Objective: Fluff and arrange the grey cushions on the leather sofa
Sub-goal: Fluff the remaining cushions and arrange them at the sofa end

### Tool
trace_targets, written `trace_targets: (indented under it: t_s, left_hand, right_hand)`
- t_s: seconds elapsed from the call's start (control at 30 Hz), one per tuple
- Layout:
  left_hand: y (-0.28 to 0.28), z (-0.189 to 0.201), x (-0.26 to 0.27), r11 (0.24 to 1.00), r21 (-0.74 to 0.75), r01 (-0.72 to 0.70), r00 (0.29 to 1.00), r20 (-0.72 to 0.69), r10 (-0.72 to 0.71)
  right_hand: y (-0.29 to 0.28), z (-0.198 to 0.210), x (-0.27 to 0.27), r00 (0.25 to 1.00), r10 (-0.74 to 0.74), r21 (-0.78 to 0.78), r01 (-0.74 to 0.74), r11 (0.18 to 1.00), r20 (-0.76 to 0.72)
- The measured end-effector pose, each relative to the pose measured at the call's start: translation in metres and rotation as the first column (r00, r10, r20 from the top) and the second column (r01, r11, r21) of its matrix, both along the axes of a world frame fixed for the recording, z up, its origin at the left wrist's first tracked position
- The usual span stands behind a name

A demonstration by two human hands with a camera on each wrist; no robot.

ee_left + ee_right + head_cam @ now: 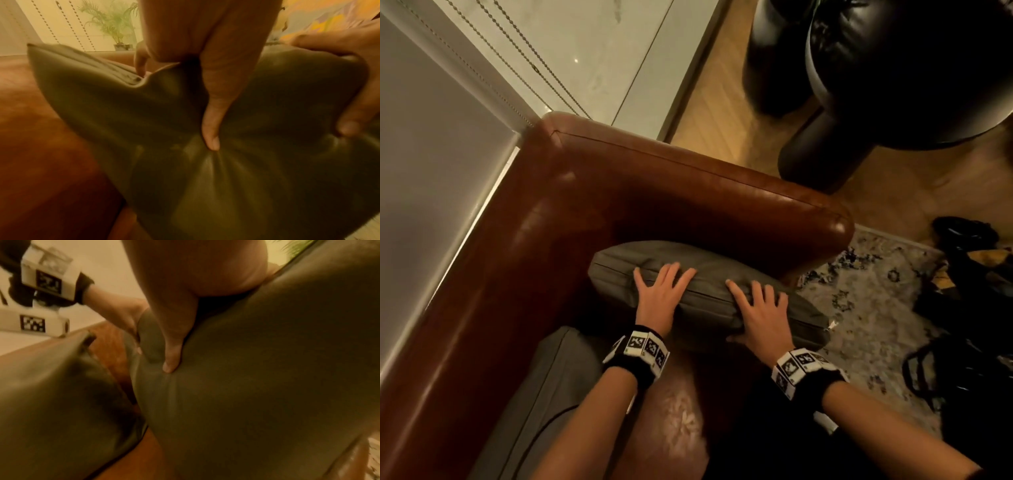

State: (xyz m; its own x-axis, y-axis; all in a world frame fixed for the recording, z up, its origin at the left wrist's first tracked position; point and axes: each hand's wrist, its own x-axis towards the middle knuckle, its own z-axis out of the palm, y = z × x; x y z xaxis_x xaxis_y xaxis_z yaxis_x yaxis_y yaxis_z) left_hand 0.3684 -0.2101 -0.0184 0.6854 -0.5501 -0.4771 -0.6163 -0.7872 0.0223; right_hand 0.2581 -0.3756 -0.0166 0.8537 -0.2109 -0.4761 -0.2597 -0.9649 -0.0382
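Note:
A grey cushion (pixel 709 294) stands on its edge in the corner of the brown leather sofa (pixel 592 192), leaning toward the armrest (pixel 739 195). My left hand (pixel 664 291) lies over its top edge with the fingers spread. In the left wrist view the thumb (pixel 211 116) digs into the cushion's (pixel 257 178) near face. My right hand (pixel 756 308) grips the same edge further right, its thumb (pixel 172 356) pressed into the fabric (pixel 267 378). A second grey cushion (pixel 551 394) lies flat on the seat at the lower left.
A black leather pouf (pixel 893 75) stands on the wooden floor beyond the armrest. A patterned rug (pixel 866 308) with dark bags and straps (pixel 969 301) lies to the right. A wall with blind cords (pixel 493 78) runs behind the sofa. A potted plant (pixel 111 22) stands further back.

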Motion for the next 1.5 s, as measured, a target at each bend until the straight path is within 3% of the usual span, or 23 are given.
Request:
trace_targets:
  t_s: [0.13, 0.2, 0.27, 0.3, 0.37, 0.4, 0.43, 0.5, 0.53, 0.63, 0.7, 0.83, 0.97, 1.07, 1.2, 1.27, 1.37, 1.5]
  left_hand:
    - [0.009, 0.003, 0.008, 0.996, 0.057, -0.075, 0.995, -0.067, 0.079]
    - [0.024, 0.011, 0.019, 0.982, 0.133, -0.137, 0.978, -0.139, 0.155]
    - [0.045, 0.019, 0.032, 0.934, 0.124, -0.335, 0.909, -0.218, 0.355]
    - [0.053, 0.025, 0.038, 0.865, 0.069, -0.497, 0.821, -0.286, 0.494]
    - [0.065, 0.028, 0.052, 0.611, -0.086, -0.787, 0.588, -0.407, 0.7]
    - [0.067, 0.026, 0.058, 0.51, -0.133, -0.85, 0.516, -0.412, 0.751]
    - [0.066, 0.024, 0.064, 0.463, -0.16, -0.872, 0.488, -0.377, 0.787]
    - [0.062, 0.02, 0.071, 0.431, -0.226, -0.874, 0.483, -0.295, 0.825]
    - [0.061, 0.019, 0.074, 0.402, -0.28, -0.872, 0.475, -0.281, 0.834]
    - [0.061, 0.018, 0.08, 0.273, -0.384, -0.882, 0.4, -0.302, 0.866]
    - [0.057, 0.016, 0.078, 0.25, -0.404, -0.88, 0.387, -0.304, 0.871]
    - [0.046, 0.012, 0.073, 0.309, -0.34, -0.888, 0.415, -0.305, 0.857]
    - [0.055, 0.008, 0.08, 0.41, -0.297, -0.863, 0.494, -0.324, 0.807]
    - [0.055, 0.005, 0.077, 0.42, -0.329, -0.846, 0.517, -0.31, 0.798]
    - [0.041, 0.009, 0.07, 0.388, -0.403, -0.829, 0.504, -0.235, 0.831]
    - [0.037, 0.01, 0.067, 0.346, -0.434, -0.832, 0.473, -0.228, 0.851]
    - [0.035, 0.006, 0.063, 0.288, -0.456, -0.842, 0.435, -0.258, 0.862]
    - [0.036, 0.0, 0.058, 0.293, -0.447, -0.845, 0.44, -0.269, 0.857]
  right_hand:
    - [-0.016, 0.002, -0.007, 0.999, -0.013, 0.097, 0.008, 0.995, 0.048]
    - [-0.043, 0.014, -0.024, 0.975, -0.216, 0.101, 0.211, 0.972, 0.045]
    - [-0.076, 0.027, -0.043, 0.867, -0.475, 0.155, 0.495, 0.855, -0.149]
    - [-0.092, 0.03, -0.05, 0.783, -0.544, 0.196, 0.609, 0.769, -0.302]
    - [-0.105, 0.034, -0.056, 0.648, -0.583, 0.345, 0.758, 0.553, -0.49]
    - [-0.106, 0.032, -0.057, 0.631, -0.616, 0.412, 0.775, 0.479, -0.471]
    - [-0.103, 0.029, -0.055, 0.656, -0.637, 0.466, 0.748, 0.473, -0.405]
    - [-0.092, 0.026, -0.056, 0.752, -0.643, 0.533, 0.606, 0.59, -0.144]
    - [-0.088, 0.023, -0.059, 0.755, -0.653, 0.56, 0.566, 0.605, -0.058]
    - [-0.091, 0.014, -0.074, 0.725, -0.687, 0.523, 0.566, 0.637, 0.052]
    - [-0.095, 0.003, -0.085, 0.766, -0.641, 0.411, 0.57, 0.712, 0.049]
    - [-0.099, -0.004, -0.084, 0.768, -0.64, 0.273, 0.622, 0.734, -0.028]
    - [-0.078, 0.005, -0.059, 0.813, -0.501, 0.201, 0.46, 0.865, 0.296]
    - [-0.022, 0.014, -0.009, 0.824, -0.412, 0.33, 0.293, 0.897, 0.389]
    - [0.075, 0.013, 0.05, 0.9, -0.312, 0.493, 0.132, 0.86, 0.304]
    - [0.1, -0.002, 0.051, 0.948, -0.184, 0.46, 0.046, 0.886, 0.259]
    - [0.086, -0.031, 0.028, 0.965, -0.042, 0.302, -0.039, 0.953, 0.258]
    - [0.017, -0.053, -0.032, 0.959, -0.233, 0.228, 0.194, 0.954, 0.161]
